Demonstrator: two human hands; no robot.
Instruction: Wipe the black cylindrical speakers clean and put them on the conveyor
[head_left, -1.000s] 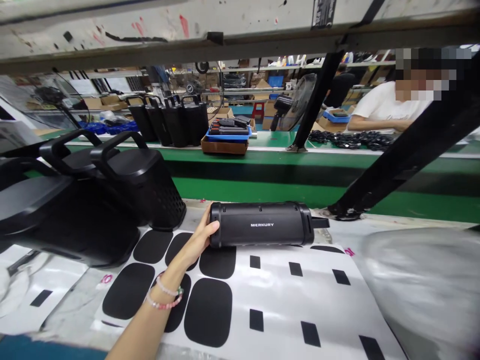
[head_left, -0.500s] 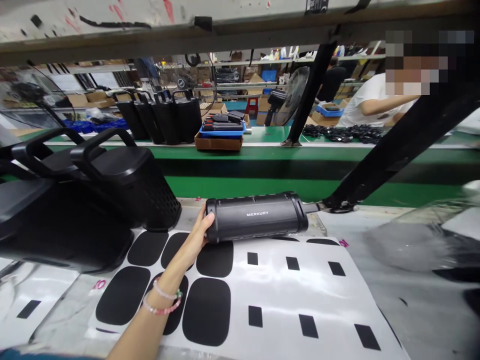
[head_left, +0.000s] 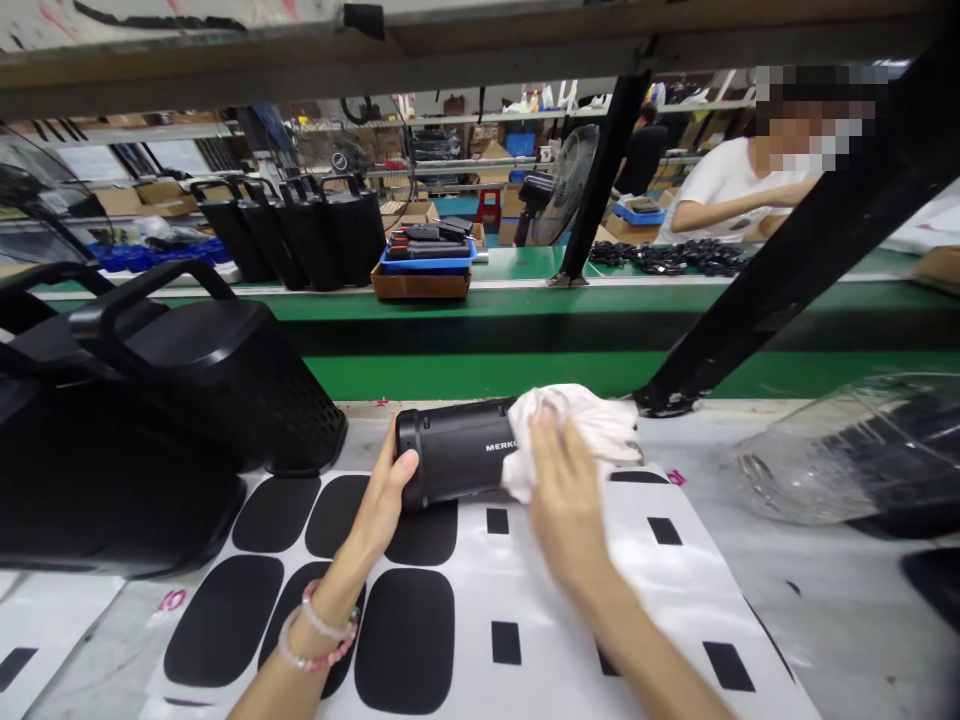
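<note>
A black speaker [head_left: 454, 452] lettered MERKURY, only part of the word showing, lies on its side over the far edge of a white sheet with black die-cut pieces. My left hand [head_left: 384, 490] is closed round its left end, thumb on the near side. With my right hand [head_left: 564, 490], slightly blurred, I press a crumpled white cloth [head_left: 600, 425] against the speaker's right half, which the cloth hides. The white sheet [head_left: 555, 590] carries large rounded black pads on the left and small black rectangles on the right.
Several large black speakers with handles [head_left: 214, 350] crowd the left. A slanted black post [head_left: 757, 290] rises at right, near a clear plastic bag [head_left: 810, 460]. Beyond the green conveyor edge [head_left: 450, 375] sit a box of parts [head_left: 424, 283] and a co-worker [head_left: 712, 190].
My right hand has come into view with the white cloth and laid it over the speaker's right half. My left hand keeps its hold on the left end. The view has shifted slightly.
</note>
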